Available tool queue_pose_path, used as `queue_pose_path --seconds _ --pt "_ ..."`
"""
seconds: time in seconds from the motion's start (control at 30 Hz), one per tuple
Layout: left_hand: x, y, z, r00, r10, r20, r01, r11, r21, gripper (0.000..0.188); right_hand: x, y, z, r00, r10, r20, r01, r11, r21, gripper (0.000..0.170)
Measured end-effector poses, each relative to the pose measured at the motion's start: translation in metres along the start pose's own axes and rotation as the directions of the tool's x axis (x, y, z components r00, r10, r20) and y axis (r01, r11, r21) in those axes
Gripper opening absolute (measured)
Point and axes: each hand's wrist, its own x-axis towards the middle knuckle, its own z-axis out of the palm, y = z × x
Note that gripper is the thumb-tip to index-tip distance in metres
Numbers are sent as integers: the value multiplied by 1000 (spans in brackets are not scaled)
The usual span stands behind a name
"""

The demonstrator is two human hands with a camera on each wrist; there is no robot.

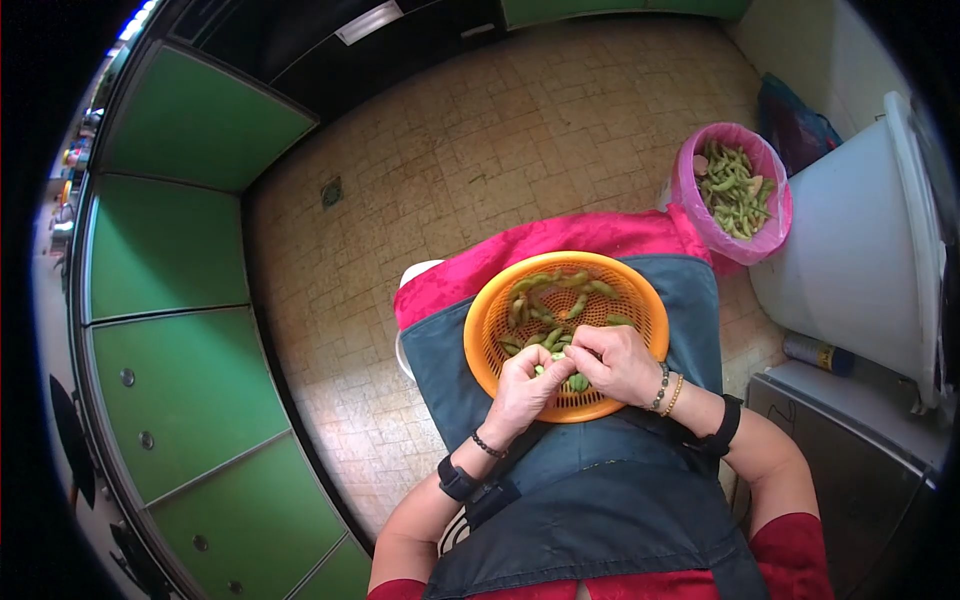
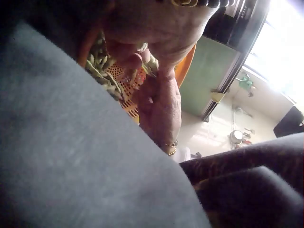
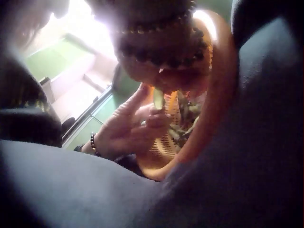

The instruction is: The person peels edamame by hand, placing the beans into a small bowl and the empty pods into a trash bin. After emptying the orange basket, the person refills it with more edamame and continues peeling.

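Observation:
An orange plastic colander [image 1: 656, 312] rests on the person's lap, with several green edamame pods [image 1: 548, 300] lying inside it. Over its near side the two hands meet, fingertips close together. The left hand [image 1: 517, 388] pinches a green edamame pod [image 3: 158, 99], seen between the fingers in the right wrist view. Thumb and fingers of the right hand [image 1: 618, 368] pinch the same pod at its other end, partly hidden by the knuckles. Bright green shelled beans [image 1: 578, 382] show just below the fingertips, near the colander's front.
A pink bin lined with a plastic bag [image 1: 683, 185] stands on the floor to the right, full of pods. Beside it is a large pale tub [image 1: 840, 210]. Green cabinets [image 1: 170, 250] line the left. A dark apron [image 1: 590, 510] and pink cloth [image 1: 440, 295] cover the lap.

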Motion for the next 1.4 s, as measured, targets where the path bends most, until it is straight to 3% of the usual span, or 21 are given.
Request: queue_pose_path --seconds 0.17,0.4,0.57,0.7,0.9,1.03,1.13,1.23,1.33,1.4 --pt "-5 0 -6 989 -50 141 48 999 18 26 -2 3 0 993 -65 103 57 995 84 19" --pt "-7 -1 -10 957 -47 287 53 998 -15 25 -11 11 8 969 81 234 -150 944 293 19" --pt "-7 5 -14 942 -140 305 158 987 -36 22 -12 18 12 946 153 287 -263 879 398 17" --pt "-3 0 -16 950 -114 290 170 970 -176 22 -9 10 2 960 171 223 -222 948 229 15" --pt "-5 2 -9 968 -88 237 113 989 -93 23 -14 4 -8 965 176 193 -201 972 119 16" --pt "-3 -6 -7 982 -11 189 -9 995 104 19 -18 -1 -3 971 138 196 -162 980 116 14" --pt "-2 -15 -8 969 134 209 -183 955 235 20 -20 0 -4 972 117 205 -145 981 131 14" --pt "-7 -7 -9 964 80 255 -135 968 209 22 -21 2 -5 958 129 255 -176 969 173 14" --pt "-11 4 -11 955 18 297 -27 999 27 24 -22 10 1 963 72 258 -153 938 310 12" --pt "-9 2 -18 948 -48 315 68 996 -52 23 -20 6 -1 953 131 273 -222 915 337 12"
